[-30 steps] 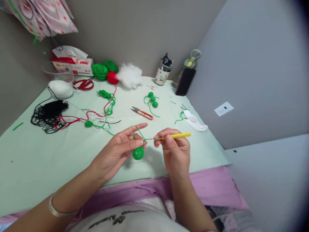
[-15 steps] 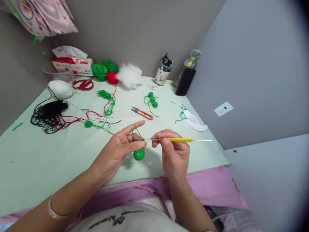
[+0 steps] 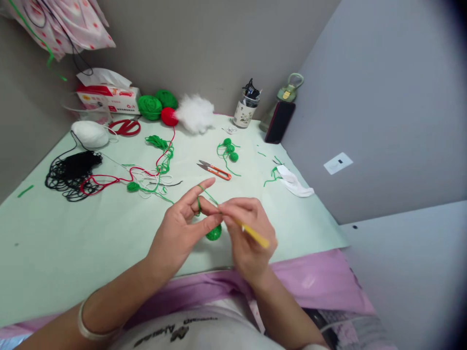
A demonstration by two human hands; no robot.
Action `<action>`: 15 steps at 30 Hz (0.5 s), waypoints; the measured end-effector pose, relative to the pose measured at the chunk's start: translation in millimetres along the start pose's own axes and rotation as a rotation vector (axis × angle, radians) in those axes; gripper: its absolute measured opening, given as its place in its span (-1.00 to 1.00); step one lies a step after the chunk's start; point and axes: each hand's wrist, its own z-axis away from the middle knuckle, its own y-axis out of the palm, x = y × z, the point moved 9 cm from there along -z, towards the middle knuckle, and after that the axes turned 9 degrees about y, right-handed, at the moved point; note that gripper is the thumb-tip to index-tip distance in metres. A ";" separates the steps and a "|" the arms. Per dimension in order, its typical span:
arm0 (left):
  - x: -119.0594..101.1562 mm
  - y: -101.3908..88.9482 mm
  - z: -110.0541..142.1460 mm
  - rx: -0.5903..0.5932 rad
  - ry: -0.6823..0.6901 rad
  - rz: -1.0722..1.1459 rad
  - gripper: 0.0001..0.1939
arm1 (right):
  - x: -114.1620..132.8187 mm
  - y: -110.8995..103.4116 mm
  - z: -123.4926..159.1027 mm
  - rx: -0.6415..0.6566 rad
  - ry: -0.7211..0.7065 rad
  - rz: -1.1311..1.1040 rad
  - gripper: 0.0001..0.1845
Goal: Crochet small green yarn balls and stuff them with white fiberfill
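Between my left thumb and fingers I pinch a small green crochet piece (image 3: pixel 214 233), rounded at its lower end. A strand of green yarn (image 3: pixel 208 195) runs over the raised index finger of my left hand (image 3: pixel 182 221) down to the piece. My right hand (image 3: pixel 251 238) grips a crochet hook (image 3: pixel 257 235) by its yellow handle, now slanted down to the right and a little blurred. Fingertips of both hands meet above the green piece. The hook's tip is hidden behind them.
Orange thread snips (image 3: pixel 215 170) lie beyond my hands, with several small green crocheted balls (image 3: pixel 230 149) past them. Tangled black yarn (image 3: pixel 75 172), red scissors (image 3: pixel 125 127) and green yarn balls (image 3: pixel 150 107) are to the left. A phone (image 3: pixel 280 122) leans against a bottle (image 3: pixel 288 92) at back right.
My right hand has moved left and in against my left fingertips. The hook has swung from nearly level to slanting down to the right, and the green piece is now partly covered.
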 end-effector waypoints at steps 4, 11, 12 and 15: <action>14.3 4.7 1.7 0.033 -0.176 0.203 -0.39 | 11.4 -2.7 7.1 -0.071 -0.149 0.109 -0.70; 5.3 0.4 -3.1 0.047 -0.151 0.189 -0.50 | -15.3 -7.3 -12.3 -0.020 0.201 -0.437 -0.85; 5.1 1.0 -2.6 0.043 -0.144 0.173 -0.50 | -14.1 -2.6 -12.8 0.019 0.203 -0.423 -0.85; 6.2 3.1 -0.8 0.026 -0.134 0.134 -0.54 | -10.3 4.3 -10.6 0.060 0.170 -0.317 -0.79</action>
